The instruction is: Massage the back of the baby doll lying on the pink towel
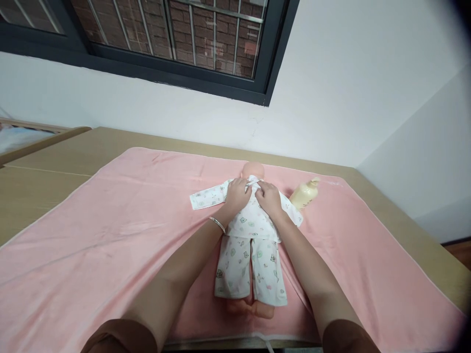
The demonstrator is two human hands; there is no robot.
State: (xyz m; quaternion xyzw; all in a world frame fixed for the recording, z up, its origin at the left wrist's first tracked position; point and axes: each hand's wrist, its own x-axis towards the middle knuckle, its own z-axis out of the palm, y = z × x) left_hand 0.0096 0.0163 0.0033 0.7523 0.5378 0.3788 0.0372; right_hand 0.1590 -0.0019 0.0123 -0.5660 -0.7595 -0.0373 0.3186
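Observation:
A baby doll [253, 170] lies on a pink blanket, its head toward the wall and its bare feet toward me. It wears a white printed top [253, 220] and matching trousers [233, 269]. Both my hands rest at the top's neckline. The fingers of my left hand [238, 193] are closed on the fabric at the collar's left side. Opposite it, my right hand [268, 197] pinches the collar's right side, close to the first hand. One sleeve stretches out flat to the left; the other slants down to the right.
A pale yellow bottle [304, 194] lies tilted beside the right sleeve. The pink blanket [121, 215] is spread, with some creases, over a wooden table [47, 181]. Behind stands a white wall [316, 98] with a dark-framed, barred window [221, 83].

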